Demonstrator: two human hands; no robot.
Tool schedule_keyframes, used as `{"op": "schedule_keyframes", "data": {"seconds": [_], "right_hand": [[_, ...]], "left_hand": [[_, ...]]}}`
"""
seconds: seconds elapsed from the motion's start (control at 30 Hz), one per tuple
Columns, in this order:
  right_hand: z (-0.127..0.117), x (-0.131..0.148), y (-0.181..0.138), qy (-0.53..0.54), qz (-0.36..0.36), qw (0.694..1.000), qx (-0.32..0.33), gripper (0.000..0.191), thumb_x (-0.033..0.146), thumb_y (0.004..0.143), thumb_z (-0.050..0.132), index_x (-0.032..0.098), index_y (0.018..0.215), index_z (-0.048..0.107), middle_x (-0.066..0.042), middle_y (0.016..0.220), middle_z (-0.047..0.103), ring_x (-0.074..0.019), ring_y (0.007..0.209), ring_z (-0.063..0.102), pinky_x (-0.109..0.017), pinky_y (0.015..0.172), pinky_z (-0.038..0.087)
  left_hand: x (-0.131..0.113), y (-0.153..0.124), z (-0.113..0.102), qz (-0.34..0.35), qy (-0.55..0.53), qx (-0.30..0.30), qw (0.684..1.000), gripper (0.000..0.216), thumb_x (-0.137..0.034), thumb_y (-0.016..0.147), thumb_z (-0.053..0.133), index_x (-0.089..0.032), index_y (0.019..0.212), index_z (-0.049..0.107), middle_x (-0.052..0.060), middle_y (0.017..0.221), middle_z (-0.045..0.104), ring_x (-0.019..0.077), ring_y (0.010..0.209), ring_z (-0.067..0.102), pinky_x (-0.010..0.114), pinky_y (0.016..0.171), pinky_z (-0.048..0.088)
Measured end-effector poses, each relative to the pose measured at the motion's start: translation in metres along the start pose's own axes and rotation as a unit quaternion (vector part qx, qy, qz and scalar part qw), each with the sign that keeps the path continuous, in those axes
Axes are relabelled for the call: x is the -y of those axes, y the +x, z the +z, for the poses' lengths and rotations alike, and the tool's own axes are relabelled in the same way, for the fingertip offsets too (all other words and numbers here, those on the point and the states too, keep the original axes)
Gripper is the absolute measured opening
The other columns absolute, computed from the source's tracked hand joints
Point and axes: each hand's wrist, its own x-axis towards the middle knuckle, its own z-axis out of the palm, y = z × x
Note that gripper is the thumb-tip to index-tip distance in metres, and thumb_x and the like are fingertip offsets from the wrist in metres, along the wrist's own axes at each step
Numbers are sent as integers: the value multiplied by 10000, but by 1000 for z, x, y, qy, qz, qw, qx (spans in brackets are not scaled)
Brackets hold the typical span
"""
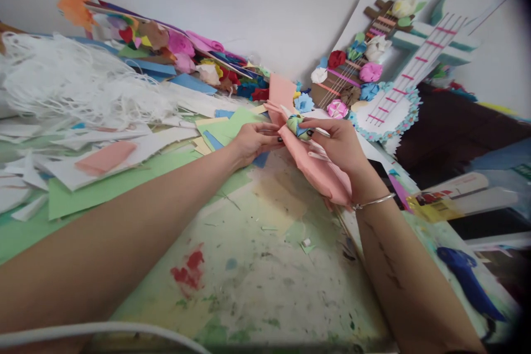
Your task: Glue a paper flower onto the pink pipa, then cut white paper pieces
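Note:
My right hand [338, 146] is closed around a bundle of pink paper strips [319, 168] and pinches a small rolled green, yellow and blue paper flower [299, 125] at their top. A silver bangle [373, 202] sits on that wrist. My left hand [253, 141] reaches in from the left, its fingers pinched on the edge of the pink paper just below the flower. Both hands hover over a paint-stained table [257, 265].
Loose sheets of green, white and pink paper [103, 160] and a heap of white shredded string [70, 80] cover the left. Coloured paper scraps [186, 55] pile at the back. A paper guitar decorated with flowers [373, 72] leans at the right. A blue glue gun [468, 282] lies front right.

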Motion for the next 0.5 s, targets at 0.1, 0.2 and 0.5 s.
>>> {"op": "schedule_keyframes", "data": {"seconds": [0.1, 0.2, 0.5], "right_hand": [[1, 1, 0, 8, -4, 1000, -10, 349, 97, 728, 508, 244, 930, 753, -3, 1087, 703, -249, 1076, 616, -459, 967, 483], [2, 0, 0, 17, -13, 1000, -10, 355, 79, 729, 506, 240, 922, 757, -3, 1055, 715, -231, 1035, 636, -438, 964, 484], [1, -7, 3, -34, -47, 998, -19, 327, 105, 752, 516, 212, 947, 755, -23, 987, 732, -218, 969, 657, -382, 905, 494]], "left_hand": [[0, 0, 0, 3, -6, -2, 1000, 225, 50, 640, 700, -64, 823, 636, 71, 746, 685, 157, 719, 685, 362, 849, 549], [-1, -2, 1, 8, -10, -5, 1000, 234, 60, 635, 698, -70, 818, 634, 66, 737, 684, 156, 731, 685, 366, 866, 542], [-1, -3, -1, 25, -3, 6, 1000, 239, 60, 643, 674, -75, 840, 664, 66, 753, 694, 155, 739, 680, 386, 889, 531]]}}
